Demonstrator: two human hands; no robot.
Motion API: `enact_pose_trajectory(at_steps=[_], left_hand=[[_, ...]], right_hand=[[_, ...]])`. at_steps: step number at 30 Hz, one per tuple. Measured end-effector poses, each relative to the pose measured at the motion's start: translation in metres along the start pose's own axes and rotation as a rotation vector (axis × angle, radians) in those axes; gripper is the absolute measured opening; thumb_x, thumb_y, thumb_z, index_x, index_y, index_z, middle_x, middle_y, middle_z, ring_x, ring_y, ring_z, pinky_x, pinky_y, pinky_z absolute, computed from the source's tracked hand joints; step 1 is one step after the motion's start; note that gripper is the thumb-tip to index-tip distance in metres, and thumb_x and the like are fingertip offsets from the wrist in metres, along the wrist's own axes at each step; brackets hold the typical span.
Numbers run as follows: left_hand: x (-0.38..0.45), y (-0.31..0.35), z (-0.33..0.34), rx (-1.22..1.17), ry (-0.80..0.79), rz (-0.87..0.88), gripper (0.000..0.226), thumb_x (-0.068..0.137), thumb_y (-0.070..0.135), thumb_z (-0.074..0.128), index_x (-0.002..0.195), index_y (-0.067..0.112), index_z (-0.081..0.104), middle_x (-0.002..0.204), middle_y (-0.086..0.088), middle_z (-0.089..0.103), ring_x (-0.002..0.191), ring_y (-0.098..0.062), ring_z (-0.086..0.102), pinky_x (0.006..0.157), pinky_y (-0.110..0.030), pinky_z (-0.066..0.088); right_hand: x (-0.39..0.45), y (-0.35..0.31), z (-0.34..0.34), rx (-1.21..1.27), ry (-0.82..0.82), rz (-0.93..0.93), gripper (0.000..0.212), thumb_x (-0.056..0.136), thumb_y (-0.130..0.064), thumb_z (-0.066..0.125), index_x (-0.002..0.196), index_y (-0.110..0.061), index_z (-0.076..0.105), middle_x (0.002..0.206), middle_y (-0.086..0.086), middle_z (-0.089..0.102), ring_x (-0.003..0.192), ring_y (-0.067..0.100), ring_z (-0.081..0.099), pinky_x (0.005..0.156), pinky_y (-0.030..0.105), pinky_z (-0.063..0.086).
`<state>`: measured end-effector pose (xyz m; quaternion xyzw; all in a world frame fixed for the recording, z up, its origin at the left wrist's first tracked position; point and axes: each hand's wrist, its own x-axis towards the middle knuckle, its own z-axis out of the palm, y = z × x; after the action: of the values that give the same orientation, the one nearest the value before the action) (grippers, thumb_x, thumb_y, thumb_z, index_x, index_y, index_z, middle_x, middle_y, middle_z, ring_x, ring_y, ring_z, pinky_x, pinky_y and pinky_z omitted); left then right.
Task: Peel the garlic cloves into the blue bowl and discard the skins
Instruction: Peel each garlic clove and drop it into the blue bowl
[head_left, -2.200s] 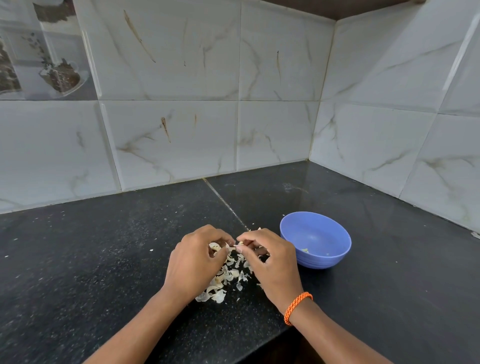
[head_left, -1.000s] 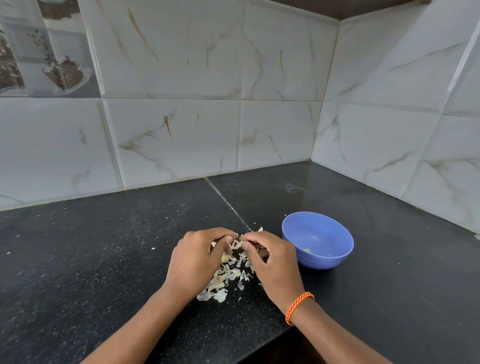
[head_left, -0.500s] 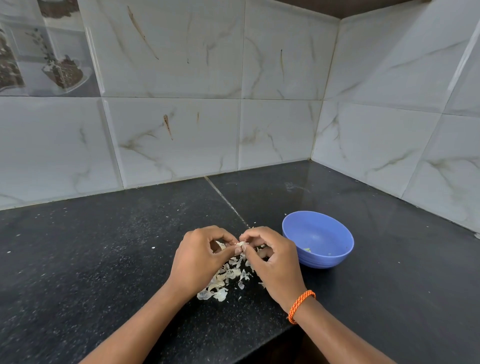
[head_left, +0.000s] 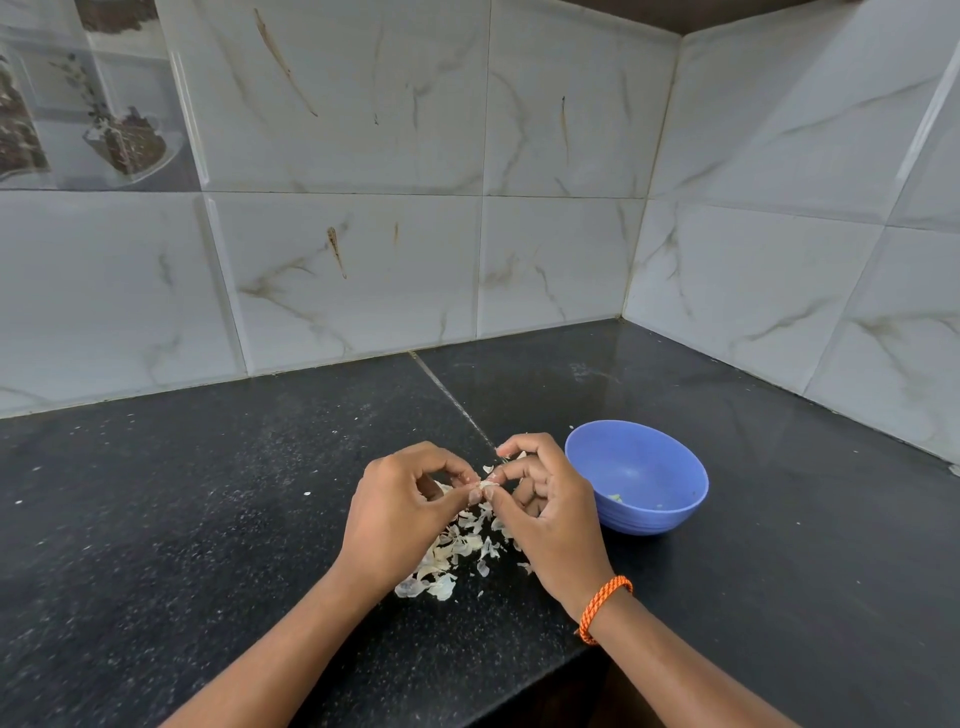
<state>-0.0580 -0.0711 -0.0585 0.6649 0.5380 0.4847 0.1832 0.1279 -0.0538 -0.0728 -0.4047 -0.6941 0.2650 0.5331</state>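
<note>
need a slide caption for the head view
Both hands pinch a garlic clove above the skins, beside the blue bowl.

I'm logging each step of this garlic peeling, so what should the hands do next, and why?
Probably pull the last skin off. Both the left hand and right hand pinch a garlic clove above the skins, beside the blue bowl; then drop it in.

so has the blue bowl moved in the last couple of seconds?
No. The blue bowl sits at the same spot right of the countertop seam; slight offsets look like head-camera motion.
</note>
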Motion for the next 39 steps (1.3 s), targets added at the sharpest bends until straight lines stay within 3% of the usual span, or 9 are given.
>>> enact_pose_trajectory(at_steps=[6,11,18,21,25,32,35,39], left_hand=[[0.000,-0.005,0.003,0.045,-0.041,0.011,0.014,0.095,0.029,0.081,0.085,0.039,0.077,0.096,0.021,0.075,0.073,-0.012,0.070,0.075,-0.047,0.060],[-0.001,-0.006,0.007,0.071,-0.034,0.030,0.013,0.094,0.032,0.081,0.084,0.039,0.076,0.097,0.021,0.074,0.066,-0.012,0.071,0.071,-0.046,0.061],[-0.003,-0.004,0.009,0.144,-0.028,0.029,0.010,0.089,0.033,0.086,0.084,0.039,0.079,0.093,0.026,0.074,0.067,-0.004,0.068,0.067,-0.038,0.058],[-0.004,-0.004,0.011,0.162,-0.021,0.020,0.013,0.089,0.031,0.086,0.083,0.039,0.079,0.091,0.026,0.074,0.065,-0.006,0.068,0.066,-0.039,0.058],[-0.003,-0.003,0.009,0.127,-0.035,0.028,0.013,0.090,0.028,0.086,0.087,0.040,0.082,0.091,0.026,0.075,0.064,-0.010,0.067,0.065,-0.037,0.057],[-0.002,-0.001,0.005,-0.012,-0.052,-0.022,0.012,0.094,0.024,0.080,0.089,0.034,0.077,0.096,0.014,0.076,0.060,-0.017,0.070,0.071,-0.049,0.062],[-0.002,0.001,0.002,-0.032,-0.052,-0.039,0.011,0.095,0.022,0.078,0.089,0.031,0.074,0.091,0.011,0.075,0.062,-0.019,0.074,0.071,-0.047,0.062],[-0.001,0.003,-0.001,-0.017,-0.038,-0.053,0.013,0.094,0.021,0.082,0.086,0.030,0.075,0.085,0.010,0.077,0.061,-0.016,0.077,0.062,-0.033,0.055]], right_hand=[[-0.001,0.002,0.000,-0.008,0.005,-0.020,0.026,0.096,-0.010,0.075,0.112,-0.028,0.067,0.088,-0.011,0.076,0.069,0.020,0.069,0.061,0.041,0.059],[0.000,0.003,0.002,-0.077,-0.004,-0.044,0.027,0.095,-0.008,0.074,0.114,-0.026,0.067,0.084,-0.012,0.073,0.069,0.014,0.068,0.061,0.016,0.049],[-0.001,0.003,0.004,-0.204,-0.005,-0.133,0.036,0.089,-0.011,0.076,0.108,-0.038,0.061,0.081,-0.015,0.065,0.056,0.020,0.055,0.054,0.039,0.052],[-0.002,0.004,0.004,-0.174,-0.008,-0.133,0.036,0.088,-0.008,0.076,0.105,-0.036,0.063,0.078,-0.014,0.065,0.055,0.018,0.054,0.053,0.036,0.051],[-0.001,0.005,0.003,-0.095,-0.011,-0.080,0.033,0.089,-0.006,0.073,0.111,-0.030,0.065,0.077,-0.006,0.068,0.055,0.022,0.054,0.056,0.019,0.045],[-0.003,0.005,0.003,-0.106,-0.021,-0.025,0.026,0.106,-0.012,0.052,0.115,-0.034,0.063,0.080,-0.005,0.069,0.063,0.012,0.059,0.058,0.023,0.045],[-0.001,0.005,0.002,-0.206,-0.005,-0.043,0.015,0.103,-0.019,0.063,0.102,-0.034,0.064,0.079,-0.011,0.068,0.072,0.009,0.066,0.061,0.021,0.050],[0.001,0.007,0.004,-0.304,-0.002,-0.090,0.018,0.094,-0.023,0.079,0.085,-0.030,0.065,0.077,-0.013,0.065,0.073,0.012,0.065,0.061,0.026,0.055]])
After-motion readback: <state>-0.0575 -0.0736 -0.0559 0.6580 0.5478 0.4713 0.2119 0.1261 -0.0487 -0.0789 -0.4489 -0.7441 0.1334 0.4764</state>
